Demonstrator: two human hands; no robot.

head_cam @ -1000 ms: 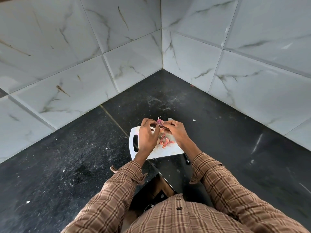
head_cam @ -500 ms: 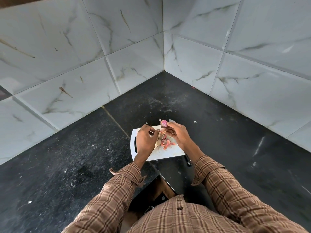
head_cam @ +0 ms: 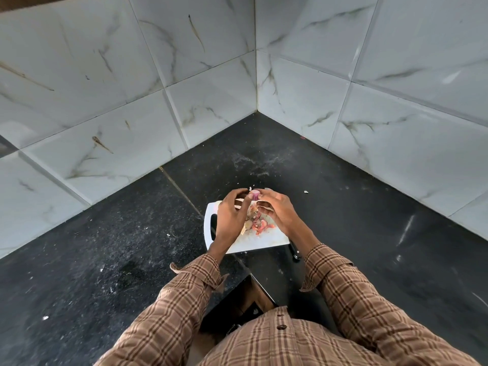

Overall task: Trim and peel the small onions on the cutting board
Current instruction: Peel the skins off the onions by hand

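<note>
Onion (head_cam: 255,194) is pinched in the right hand (head_cam: 277,211) grip above the cutting board (head_cam: 260,240), left hand (head_cam: 232,216) fingertips closed on its skin; judged best stripped in short pulls over the peel pile (head_cam: 257,224).

I get an evenly lit, fairly bright view with soft daylight. The wall tiles (head_cam: 396,75) wash pale toward 1 o'clock, with faint glare streaks there. The dark counter (head_cam: 383,220) shows a bright smear of reflection at 4 o'clock. Shadows are weak, only a soft one under the hands. Wide-angle distortion bends the tile lines outward at the edges. The centre is sharp; the sleeves (head_cam: 369,313) at 6 o'clock look slightly soft.
</note>
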